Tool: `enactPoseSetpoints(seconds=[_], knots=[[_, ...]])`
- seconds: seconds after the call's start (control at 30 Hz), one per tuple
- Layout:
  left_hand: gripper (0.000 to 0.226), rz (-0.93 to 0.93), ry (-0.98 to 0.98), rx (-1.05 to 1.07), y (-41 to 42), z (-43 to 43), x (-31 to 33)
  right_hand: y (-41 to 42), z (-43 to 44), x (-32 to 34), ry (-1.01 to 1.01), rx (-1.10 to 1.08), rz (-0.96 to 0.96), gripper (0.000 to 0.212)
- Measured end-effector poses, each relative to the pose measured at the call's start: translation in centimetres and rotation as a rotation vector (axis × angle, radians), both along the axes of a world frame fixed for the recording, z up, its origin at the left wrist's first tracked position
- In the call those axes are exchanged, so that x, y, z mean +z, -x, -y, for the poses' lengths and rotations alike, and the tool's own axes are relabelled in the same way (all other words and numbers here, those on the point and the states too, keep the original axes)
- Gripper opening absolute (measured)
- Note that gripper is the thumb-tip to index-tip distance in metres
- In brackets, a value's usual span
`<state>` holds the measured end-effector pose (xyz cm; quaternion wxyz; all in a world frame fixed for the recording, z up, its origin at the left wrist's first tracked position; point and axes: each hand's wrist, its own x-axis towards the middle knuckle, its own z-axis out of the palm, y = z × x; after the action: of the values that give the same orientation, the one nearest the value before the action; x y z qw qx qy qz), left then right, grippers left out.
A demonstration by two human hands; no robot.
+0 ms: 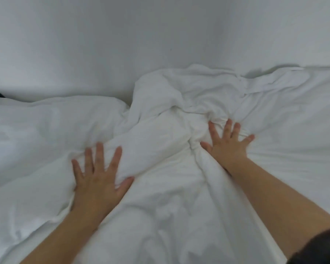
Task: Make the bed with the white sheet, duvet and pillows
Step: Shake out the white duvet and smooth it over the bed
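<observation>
Head view, nearest first: a dark sleeve [322,248] edges the right forearm. Under both forearms lies the white duvet [160,216], which covers the bed on every side of the grips. The left grip [101,180] is spread flat, fingers straight, pressing the cloth down. The right grip [227,147], further out, is likewise splayed flat and holds nothing. Between the two runs a thick rolled fold [156,149], and just beyond the right grip the cover is bunched into a crumpled heap [185,96].

The fabric looks like matte cotton over padded filling, soft and limp. I judge it light, yielding and unbreakable, but bulky, so it will likely drag rather than slide. Flat palms should smooth the shallow creases. The heap probably needs pinching at an edge or corner and pulling outward.

Beyond the left grip sits a plump, smooth mound [51,119], probably a pillow. The sheet cannot be told apart. Farthest is a plain pale wall [103,44].
</observation>
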<state>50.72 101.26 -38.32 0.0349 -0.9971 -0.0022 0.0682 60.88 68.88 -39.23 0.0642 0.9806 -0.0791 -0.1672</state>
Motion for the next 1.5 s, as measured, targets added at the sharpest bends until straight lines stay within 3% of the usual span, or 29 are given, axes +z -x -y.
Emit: enactPoseSetpoints(seconds=[0.17,0.27,0.37,0.43,0.5,0.57,0.63,0.8,0.87,0.93,0.97,1.03,1.2,1.3,1.37,1.47,1.5], knots=[[0.091,-0.049,0.073,0.030,-1.6,-0.3,-1.0,2.6,-10.7,2.5,-0.432,-0.188,0.063,0.082],[0.079,-0.056,0.218,0.012,-2.5,-2.3,1.4,4.2,-17.5,1.5,-0.440,-0.087,-0.001,0.103],[0.050,0.192,0.449,0.136,-6.4,-4.9,4.2,4.0,-17.7,0.2,-0.420,-0.062,-0.012,0.109],[0.072,0.215,0.369,0.152,-10.0,-6.8,5.2,4.0,-17.1,-0.5,-0.433,-0.052,-0.018,0.109],[0.084,0.049,0.229,0.167,-12.4,-7.3,4.7,3.7,-16.9,-0.9,-0.439,-0.037,-0.018,0.110],[0.063,-0.007,0.160,0.131,-13.4,-7.5,2.9,3.4,-16.7,-1.1,-0.440,-0.039,-0.022,0.112],[0.041,0.129,0.138,0.118,-13.7,-9.4,3.1,3.1,-16.3,-1.2,-0.433,-0.044,-0.037,0.115],[0.035,0.419,0.107,0.339,-15.0,-17.6,9.1,3.1,-16.7,-0.2,-0.379,-0.057,-0.109,0.124],[0.051,0.359,0.200,0.352,-15.1,-17.0,7.8,3.0,-17.1,0.1,-0.355,-0.078,-0.133,0.127],[0.081,0.099,0.362,0.352,-14.4,-14.3,4.5,2.9,-17.2,0.2,-0.329,-0.093,-0.133,0.127],[0.095,-0.029,0.379,0.347,-13.8,-13.2,2.4,2.8,-17.3,0.1,-0.328,-0.101,-0.138,0.127],[0.105,-0.107,0.322,0.285,-13.1,-12.4,-0.3,2.6,-17.3,-0.5,-0.317,-0.099,-0.134,0.125],[0.080,-0.126,0.449,0.320,-10.4,-10.7,3.4,2.0,-17.3,-1.4,-0.301,-0.110,-0.072,0.123],[0.069,0.006,0.368,0.047,-0.3,-7.2,2.9,2.2,-17.9,-0.8,-0.287,-0.108,-0.066,0.119],[0.071,-0.033,0.223,-0.084,5.0,-6.6,0.4,3.4,-17.6,-0.5,-0.251,-0.062,-0.055,0.111],[0.073,-0.001,0.126,0.014,5.2,-6.4,-1.7,6.8,-15.5,-0.1,-0.196,0.091,-0.073,0.097],[0.074,-0.015,0.084,0.057,5.0,-5.8,-1.2,8.5,-14.7,0.2,-0.184,0.141,-0.079,0.102]])
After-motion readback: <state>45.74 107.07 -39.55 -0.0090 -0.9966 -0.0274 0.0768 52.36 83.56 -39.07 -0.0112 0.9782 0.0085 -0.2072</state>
